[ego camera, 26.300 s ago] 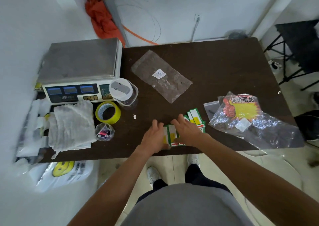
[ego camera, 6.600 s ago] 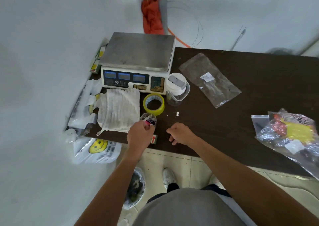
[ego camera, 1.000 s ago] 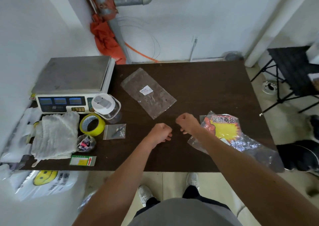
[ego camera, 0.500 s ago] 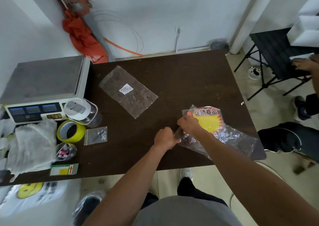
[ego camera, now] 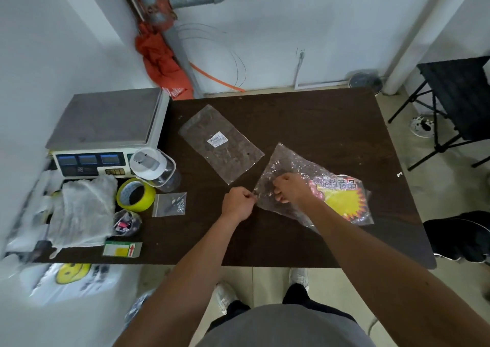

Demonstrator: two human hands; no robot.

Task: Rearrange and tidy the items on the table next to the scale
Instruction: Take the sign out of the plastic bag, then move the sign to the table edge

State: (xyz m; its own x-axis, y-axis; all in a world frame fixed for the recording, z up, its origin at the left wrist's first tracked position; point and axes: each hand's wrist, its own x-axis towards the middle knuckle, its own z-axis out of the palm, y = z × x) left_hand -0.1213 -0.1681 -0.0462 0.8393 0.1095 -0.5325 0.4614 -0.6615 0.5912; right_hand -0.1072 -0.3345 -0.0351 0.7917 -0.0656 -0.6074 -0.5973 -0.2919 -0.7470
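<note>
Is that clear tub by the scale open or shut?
Shut. The clear tub stands upright beside the scale with its white lid seated on top.

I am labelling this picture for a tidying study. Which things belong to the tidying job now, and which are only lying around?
Job in hand:
- crinkled plastic bag, held by left hand and right hand
- flat clear bag
- tape roll
- small screw bag
- scale

Lying about:
- orange cloth
- black folding stand
- smiley bag
</note>
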